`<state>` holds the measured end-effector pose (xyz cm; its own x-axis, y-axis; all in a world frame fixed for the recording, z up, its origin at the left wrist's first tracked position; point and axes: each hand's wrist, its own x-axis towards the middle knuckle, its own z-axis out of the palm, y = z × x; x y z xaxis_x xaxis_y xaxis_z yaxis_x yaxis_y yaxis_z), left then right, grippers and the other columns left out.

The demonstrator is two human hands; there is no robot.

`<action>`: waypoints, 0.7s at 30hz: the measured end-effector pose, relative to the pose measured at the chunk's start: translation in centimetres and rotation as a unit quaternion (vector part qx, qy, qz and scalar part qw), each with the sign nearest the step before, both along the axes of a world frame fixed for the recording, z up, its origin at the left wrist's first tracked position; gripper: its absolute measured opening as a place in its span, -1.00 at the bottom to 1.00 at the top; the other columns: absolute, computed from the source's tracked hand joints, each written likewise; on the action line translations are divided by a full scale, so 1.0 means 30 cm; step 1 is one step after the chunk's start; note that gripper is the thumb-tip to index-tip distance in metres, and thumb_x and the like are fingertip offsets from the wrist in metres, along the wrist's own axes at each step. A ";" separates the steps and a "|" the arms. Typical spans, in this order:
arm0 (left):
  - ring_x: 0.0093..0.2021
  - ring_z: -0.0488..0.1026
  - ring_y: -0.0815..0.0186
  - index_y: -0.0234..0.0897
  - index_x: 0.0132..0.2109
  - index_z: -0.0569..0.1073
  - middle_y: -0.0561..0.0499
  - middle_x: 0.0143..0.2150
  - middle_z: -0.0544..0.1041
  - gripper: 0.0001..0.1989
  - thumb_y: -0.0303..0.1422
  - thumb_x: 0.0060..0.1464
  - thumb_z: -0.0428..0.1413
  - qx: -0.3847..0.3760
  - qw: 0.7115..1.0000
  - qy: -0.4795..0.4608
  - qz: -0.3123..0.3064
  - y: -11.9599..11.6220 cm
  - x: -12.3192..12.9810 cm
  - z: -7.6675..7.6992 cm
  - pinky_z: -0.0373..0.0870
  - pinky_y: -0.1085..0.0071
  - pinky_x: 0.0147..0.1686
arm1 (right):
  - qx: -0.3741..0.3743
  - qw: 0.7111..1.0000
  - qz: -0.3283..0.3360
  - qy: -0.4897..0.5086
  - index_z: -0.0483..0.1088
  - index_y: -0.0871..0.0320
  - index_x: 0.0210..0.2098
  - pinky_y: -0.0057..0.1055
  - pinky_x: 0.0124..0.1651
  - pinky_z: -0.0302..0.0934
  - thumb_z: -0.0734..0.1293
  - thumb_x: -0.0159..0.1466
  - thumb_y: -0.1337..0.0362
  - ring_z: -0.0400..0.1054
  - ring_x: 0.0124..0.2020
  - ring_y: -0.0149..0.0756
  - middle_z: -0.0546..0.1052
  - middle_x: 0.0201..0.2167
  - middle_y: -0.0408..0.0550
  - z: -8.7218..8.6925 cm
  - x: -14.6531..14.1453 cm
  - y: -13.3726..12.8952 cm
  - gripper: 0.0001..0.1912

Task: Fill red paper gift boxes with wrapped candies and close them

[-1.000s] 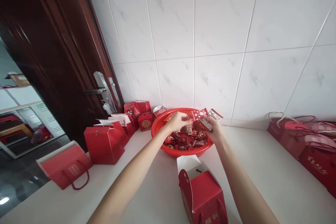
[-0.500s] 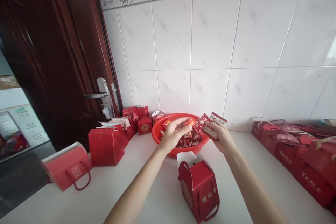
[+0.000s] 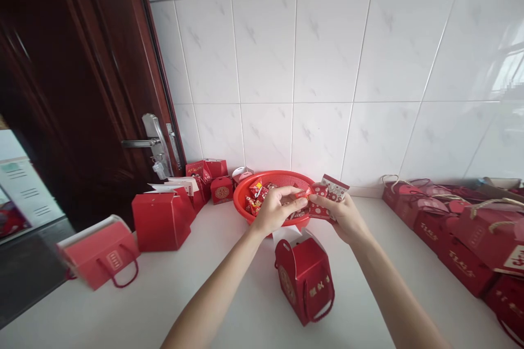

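Note:
Over the front rim of a red plastic basket (image 3: 241, 188), my two hands are close together. My left hand (image 3: 275, 210) is closed in a pinch on a small red wrapped candy (image 3: 303, 194). Between the thumb and fingers of my right hand (image 3: 344, 212) are patterned red-and-white candy packets (image 3: 321, 204), fanned over one another. Many red wrapped candies (image 3: 256, 193) lie in the basket, partly hidden by my hands. Just below my hands stands a dark red gift box (image 3: 305, 278) with a cord handle, its white-lined top flaps raised.
Red gift boxes (image 3: 159, 221) stand on the left of the white table (image 3: 164, 305), one pinkish-red box (image 3: 100, 253) near its edge. Rows of red boxes (image 3: 446, 234) with cord handles line the right. Behind are a tiled wall (image 3: 266, 54) and a dark wooden door (image 3: 82, 65).
My hands have come together, and the candy in my left hand now meets the packets in my right. The view has shifted slightly, and more candies show at the basket's left.

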<state>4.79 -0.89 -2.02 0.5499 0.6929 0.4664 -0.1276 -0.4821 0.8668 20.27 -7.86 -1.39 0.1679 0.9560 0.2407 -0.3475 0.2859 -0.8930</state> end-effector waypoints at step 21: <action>-0.56 0.25 0.34 -0.21 -0.56 0.37 0.09 -0.61 0.25 -0.55 -0.10 0.22 -0.03 0.060 0.836 0.544 0.031 -0.086 -0.113 0.050 0.05 0.41 -0.53 | -0.003 0.991 -0.042 -0.126 0.51 0.14 -0.26 -0.33 -0.32 0.43 0.57 -0.03 0.21 0.51 -0.33 -0.20 0.59 -0.35 -0.08 0.008 0.042 -0.024 -0.64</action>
